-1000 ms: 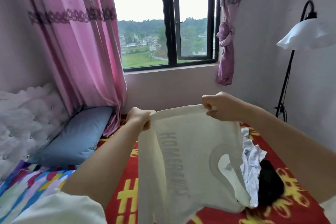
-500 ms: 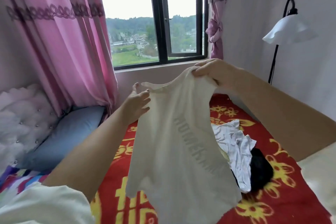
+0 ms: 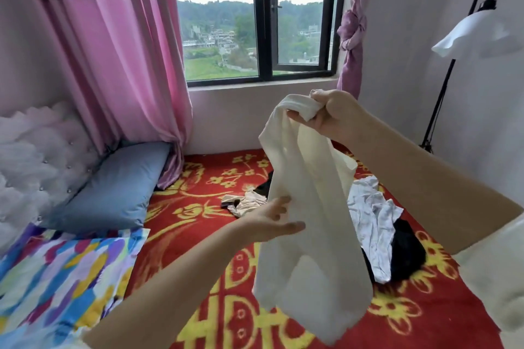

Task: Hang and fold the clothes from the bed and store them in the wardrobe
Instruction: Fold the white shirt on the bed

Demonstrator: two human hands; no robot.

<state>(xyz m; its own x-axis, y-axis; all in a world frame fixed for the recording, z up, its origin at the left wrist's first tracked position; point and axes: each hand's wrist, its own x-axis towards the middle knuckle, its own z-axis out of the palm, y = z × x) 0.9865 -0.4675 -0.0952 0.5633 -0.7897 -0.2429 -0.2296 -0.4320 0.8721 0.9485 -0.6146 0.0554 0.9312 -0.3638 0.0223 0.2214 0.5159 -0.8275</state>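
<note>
Fingers (image 3: pixel 304 113) of the right hand (image 3: pixel 331 116) clench the cream shirt (image 3: pixel 306 235) bunched at its top; below them, the left hand (image 3: pixel 269 221) lies open, its straight fingers touching the hanging cloth.

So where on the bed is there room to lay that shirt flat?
Bare red blanket lies between the blue pillow and the beige garment, and along the near edge below the shirt. The right side is crowded with white clothes and black clothes.
</note>
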